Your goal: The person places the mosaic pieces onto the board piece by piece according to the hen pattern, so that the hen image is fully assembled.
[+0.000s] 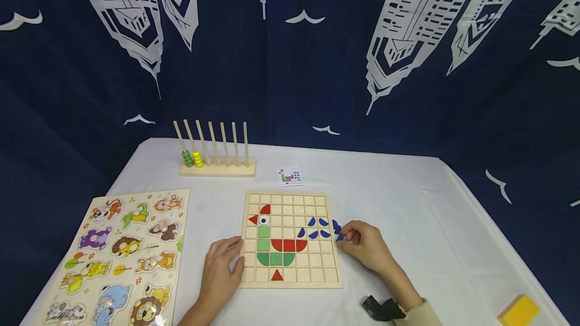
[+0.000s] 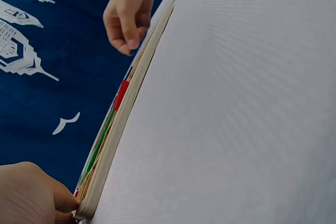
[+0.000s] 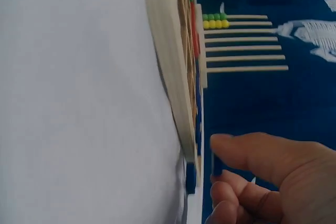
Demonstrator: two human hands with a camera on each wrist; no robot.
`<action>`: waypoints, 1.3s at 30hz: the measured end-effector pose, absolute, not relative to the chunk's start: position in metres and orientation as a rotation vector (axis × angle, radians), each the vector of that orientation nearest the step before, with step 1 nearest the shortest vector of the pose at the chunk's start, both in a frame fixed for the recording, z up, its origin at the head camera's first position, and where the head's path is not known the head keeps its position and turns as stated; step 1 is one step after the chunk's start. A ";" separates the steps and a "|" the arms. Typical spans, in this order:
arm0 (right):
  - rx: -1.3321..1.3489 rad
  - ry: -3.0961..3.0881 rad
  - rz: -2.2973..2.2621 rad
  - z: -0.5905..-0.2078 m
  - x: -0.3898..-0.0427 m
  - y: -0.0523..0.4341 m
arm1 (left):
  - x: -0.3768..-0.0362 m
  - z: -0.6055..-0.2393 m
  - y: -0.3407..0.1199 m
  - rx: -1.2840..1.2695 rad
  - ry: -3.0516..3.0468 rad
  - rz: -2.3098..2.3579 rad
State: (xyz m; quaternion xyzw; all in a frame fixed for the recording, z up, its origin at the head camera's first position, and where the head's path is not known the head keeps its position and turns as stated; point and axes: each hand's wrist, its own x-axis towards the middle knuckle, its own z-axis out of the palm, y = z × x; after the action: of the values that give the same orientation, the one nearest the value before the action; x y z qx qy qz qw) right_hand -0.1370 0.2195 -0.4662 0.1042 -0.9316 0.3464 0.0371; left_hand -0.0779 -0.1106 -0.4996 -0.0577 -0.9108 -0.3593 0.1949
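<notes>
The right hand (image 1: 362, 243) pinched a blue wooden piece (image 1: 339, 237) at the grid board's (image 1: 290, 278) three o'clock edge; light, stiff, best edge-gripped. The left hand (image 1: 222, 265), fingers relaxed, steadied nine o'clock.

A staged recording or play corner is suggested rather than a lived-in room. The surface (image 1: 408, 205) is covered with a plain white cloth and is enclosed behind and at both sides by a dark blue curtain (image 1: 317, 64) printed with white skyscrapers and birds. Children's wooden toys are laid out: a grid board (image 1: 290, 275), an animal puzzle (image 1: 122, 255), and a bead rack (image 1: 217, 167).
</notes>
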 end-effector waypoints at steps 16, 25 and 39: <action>0.408 -2.961 1.049 -0.463 -0.131 0.173 | -0.078 -0.500 -0.111 -0.167 -2.553 -1.028; 0.232 -2.892 1.022 -0.450 -0.139 0.193 | -0.078 -0.501 -0.112 -0.162 -2.545 -1.033; 0.207 -2.948 0.998 -0.463 -0.154 0.227 | -0.078 -0.499 -0.111 -0.159 -2.564 -1.045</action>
State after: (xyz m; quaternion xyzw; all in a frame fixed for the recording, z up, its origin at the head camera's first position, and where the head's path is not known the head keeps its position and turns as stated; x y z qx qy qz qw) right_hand -0.1537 0.2271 -0.4635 0.0663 -0.9450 0.3201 0.0114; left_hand -0.0781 -0.1110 -0.4995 -0.0563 -0.9089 -0.3704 0.1834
